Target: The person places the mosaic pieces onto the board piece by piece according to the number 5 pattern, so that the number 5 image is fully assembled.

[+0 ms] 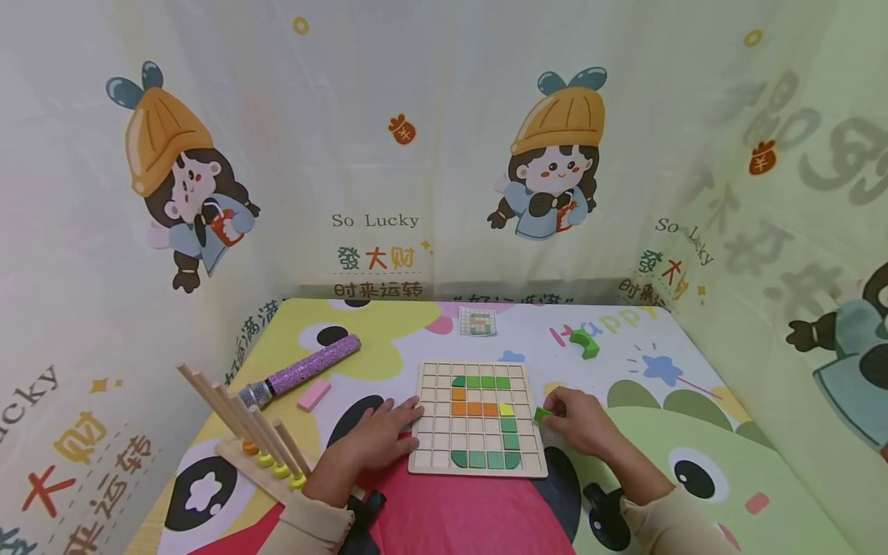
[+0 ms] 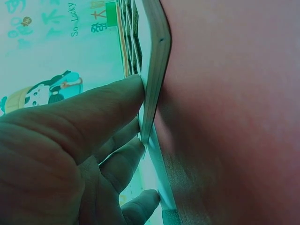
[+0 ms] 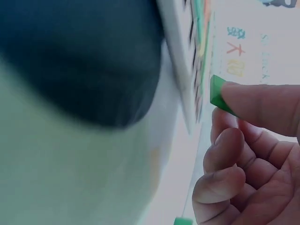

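Observation:
A wooden grid board (image 1: 432,439) lies flat on the table, with green, orange and one yellow block set in its squares. At its left edge my left hand (image 1: 378,438) rests, fingers spread; the left wrist view shows the thumb and fingertips against the board's edge (image 2: 159,61). Just off the right edge, my right hand (image 1: 579,420) pinches a small green block (image 1: 543,415) between thumb and index finger. In the right wrist view that block (image 3: 217,91) sticks out past the thumb tip, while the other fingers curl towards the palm.
Behind the board lies a small card (image 1: 478,321) printed with a coloured grid pattern. A green curved block (image 1: 585,344) lies at the back right. On the left are a purple glittery microphone (image 1: 312,364), a pink block (image 1: 314,395) and a wooden peg stand (image 1: 253,470) with rings.

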`<move>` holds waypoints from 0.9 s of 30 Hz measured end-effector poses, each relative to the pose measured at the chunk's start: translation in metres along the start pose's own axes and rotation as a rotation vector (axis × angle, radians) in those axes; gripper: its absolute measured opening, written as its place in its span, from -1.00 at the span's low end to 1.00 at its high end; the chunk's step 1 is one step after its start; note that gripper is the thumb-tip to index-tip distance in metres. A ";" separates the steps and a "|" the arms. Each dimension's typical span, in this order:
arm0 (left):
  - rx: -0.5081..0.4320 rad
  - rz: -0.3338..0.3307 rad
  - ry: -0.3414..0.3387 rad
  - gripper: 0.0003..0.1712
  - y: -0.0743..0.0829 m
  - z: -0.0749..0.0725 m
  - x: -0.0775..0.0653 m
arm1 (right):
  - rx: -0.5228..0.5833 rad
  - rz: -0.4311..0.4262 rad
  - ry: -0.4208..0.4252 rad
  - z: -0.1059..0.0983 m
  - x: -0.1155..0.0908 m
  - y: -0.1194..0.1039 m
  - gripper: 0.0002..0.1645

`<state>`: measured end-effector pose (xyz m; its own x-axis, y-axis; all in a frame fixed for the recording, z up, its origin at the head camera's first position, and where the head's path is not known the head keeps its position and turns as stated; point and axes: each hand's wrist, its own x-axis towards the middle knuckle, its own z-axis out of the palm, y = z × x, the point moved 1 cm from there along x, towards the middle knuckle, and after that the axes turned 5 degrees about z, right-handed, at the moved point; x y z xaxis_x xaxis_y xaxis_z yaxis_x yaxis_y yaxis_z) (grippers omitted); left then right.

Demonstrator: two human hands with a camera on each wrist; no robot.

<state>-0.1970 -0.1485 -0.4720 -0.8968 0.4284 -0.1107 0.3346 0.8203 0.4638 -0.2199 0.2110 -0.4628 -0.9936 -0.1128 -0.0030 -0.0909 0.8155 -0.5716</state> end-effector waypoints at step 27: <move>-0.008 0.004 -0.011 -0.27 0.002 -0.003 -0.001 | 0.146 -0.270 -0.227 0.062 0.005 -0.086 -0.91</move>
<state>-0.1968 -0.1485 -0.4690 -0.8924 0.4355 -0.1185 0.3356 0.8159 0.4709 -0.2127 0.1052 -0.4651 -0.8934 -0.4493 -0.0086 -0.3211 0.6516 -0.6872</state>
